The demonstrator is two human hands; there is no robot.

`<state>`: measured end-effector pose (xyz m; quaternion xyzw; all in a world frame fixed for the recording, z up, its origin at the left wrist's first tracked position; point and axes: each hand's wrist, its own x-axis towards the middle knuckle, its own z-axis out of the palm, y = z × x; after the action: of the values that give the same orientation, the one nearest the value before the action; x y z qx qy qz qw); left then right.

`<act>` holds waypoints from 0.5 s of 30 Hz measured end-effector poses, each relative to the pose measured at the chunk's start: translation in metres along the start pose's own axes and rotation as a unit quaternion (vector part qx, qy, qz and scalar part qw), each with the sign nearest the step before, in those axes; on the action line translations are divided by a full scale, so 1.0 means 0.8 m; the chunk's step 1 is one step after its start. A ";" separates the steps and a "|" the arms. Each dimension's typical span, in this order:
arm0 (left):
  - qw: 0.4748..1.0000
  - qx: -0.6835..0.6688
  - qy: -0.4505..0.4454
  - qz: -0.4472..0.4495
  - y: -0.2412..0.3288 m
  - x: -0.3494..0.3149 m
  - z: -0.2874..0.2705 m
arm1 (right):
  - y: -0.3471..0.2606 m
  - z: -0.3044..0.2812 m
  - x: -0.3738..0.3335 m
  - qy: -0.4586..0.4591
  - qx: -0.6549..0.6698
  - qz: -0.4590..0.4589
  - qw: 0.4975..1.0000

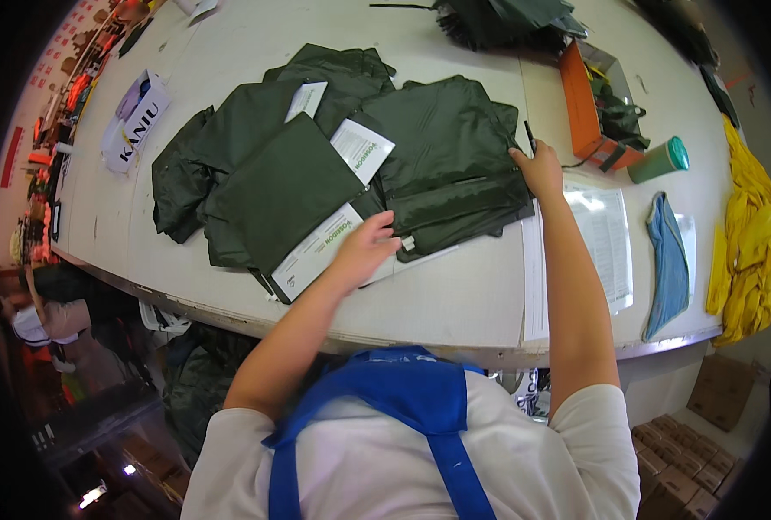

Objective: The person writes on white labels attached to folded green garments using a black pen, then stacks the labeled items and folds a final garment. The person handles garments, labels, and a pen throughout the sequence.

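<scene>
Dark green folded garments (pixel 442 121) lie in a pile across the middle of the table, with white printed cards (pixel 364 149) among them. My right hand (pixel 540 169) is at the right edge of the right-hand garment, and a slim black pen (pixel 529 136) sticks up from its fingers. My left hand (pixel 368 249) is slightly blurred, its fingers apart beside that garment's near left corner, close to a small white tag (pixel 408 243). Left of it lies a flat dark green folded piece (pixel 286 195) with a white printed card (pixel 316 253) along its near edge.
An orange open box (pixel 583 113) with dark items stands at the back right, beside a green-lidded cup (pixel 660 159). Nearer are papers in clear plastic (pixel 598 247), a blue cloth (pixel 668 264) and yellow fabric (pixel 745 251). A white box (pixel 136 121) stands far left.
</scene>
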<state>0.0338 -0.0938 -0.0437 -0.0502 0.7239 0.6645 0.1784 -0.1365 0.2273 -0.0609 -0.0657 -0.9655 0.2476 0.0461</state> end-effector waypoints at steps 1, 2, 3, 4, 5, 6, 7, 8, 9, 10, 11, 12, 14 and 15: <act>0.997 0.001 0.066 -0.031 -0.008 0.020 0.023 | 0.003 0.003 0.017 -0.007 -0.020 0.014 1.000; 0.995 -0.047 0.059 -0.064 -0.009 0.042 0.031 | 0.012 0.003 0.033 -0.073 -0.028 0.074 0.994; 0.989 -0.094 0.054 -0.098 -0.013 0.064 0.035 | 0.017 0.008 0.042 -0.076 -0.026 0.091 0.993; 0.989 -0.056 0.124 -0.065 -0.041 0.084 0.034 | 0.013 0.012 0.045 -0.080 -0.020 0.104 0.991; 0.979 -0.019 0.199 -0.028 -0.061 0.096 0.030 | -0.003 0.010 0.051 -0.122 0.013 0.121 0.985; 0.981 -0.095 0.162 -0.050 -0.059 0.103 0.029 | -0.011 0.006 0.053 -0.154 0.022 0.130 0.979; 0.978 -0.040 0.186 -0.088 -0.023 0.098 0.037 | -0.004 0.008 0.056 -0.152 0.009 0.126 0.980; 0.974 -0.068 0.194 -0.094 -0.022 0.101 0.031 | -0.004 0.019 0.048 -0.079 0.003 0.098 0.992; 0.968 -0.094 0.203 -0.110 -0.021 0.097 0.026 | -0.003 0.021 0.050 -0.130 0.053 0.113 0.984; 0.964 -0.132 0.193 -0.128 -0.017 0.100 0.026 | 0.001 0.019 0.053 -0.181 0.103 0.127 0.970; 0.958 -0.170 0.181 -0.146 -0.011 0.107 0.023 | 0.007 0.018 0.057 -0.230 0.152 0.143 0.951; 0.949 -0.208 0.168 -0.169 -0.003 0.107 0.023 | 0.023 0.022 0.061 -0.266 0.216 0.176 0.923; 0.926 -0.279 0.133 -0.215 0.002 0.109 0.022 | -0.002 -0.002 0.044 -0.304 0.238 0.187 0.903; 0.918 -0.300 0.104 -0.238 0.007 0.116 0.025 | 0.004 -0.009 0.045 -0.298 0.208 0.169 0.916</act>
<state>-0.0506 -0.0585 -0.0700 -0.3412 0.4722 0.7792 0.2315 -0.1707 0.2386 -0.0544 -0.1400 -0.8356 0.4553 -0.2735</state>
